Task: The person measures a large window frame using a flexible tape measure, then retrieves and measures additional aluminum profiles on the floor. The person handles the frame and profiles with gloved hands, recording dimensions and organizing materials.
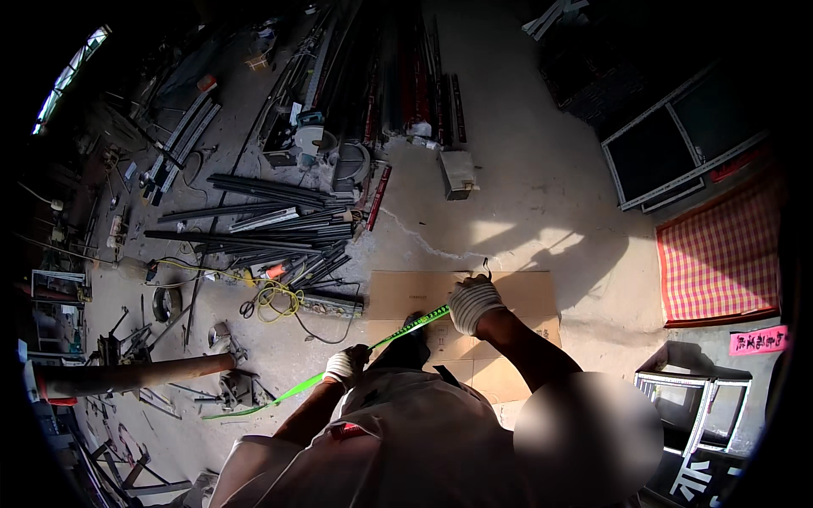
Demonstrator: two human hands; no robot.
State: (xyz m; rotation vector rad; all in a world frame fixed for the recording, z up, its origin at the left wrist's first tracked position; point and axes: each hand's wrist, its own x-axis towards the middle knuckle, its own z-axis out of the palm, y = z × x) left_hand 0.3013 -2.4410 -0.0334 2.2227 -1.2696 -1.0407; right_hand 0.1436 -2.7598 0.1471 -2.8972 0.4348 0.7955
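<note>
Both of my hands wear white striped work gloves. A bright green tape measure (412, 327) stretches between them on a slant, its blade showing dark markings. My right hand (474, 305) is closed round its upper end; a small dark loop sticks up beyond the fingers, and whatever else is in the fist is hidden. Lower and to the left, my left hand (345, 366) is closed on the blade. Past it the green strip carries on down to the left, over the floor. Beneath the right hand lies a flat cardboard sheet (398, 292).
Dark metal bars (288, 216) lie piled at left, beside a yellow cord (279, 298) and a cut-off saw (310, 140). Long profiles (415, 76) stretch away at the back. A brown cylinder (140, 377) juts in from the left. Framed panels (652, 157) and a checked cloth (720, 254) are at right.
</note>
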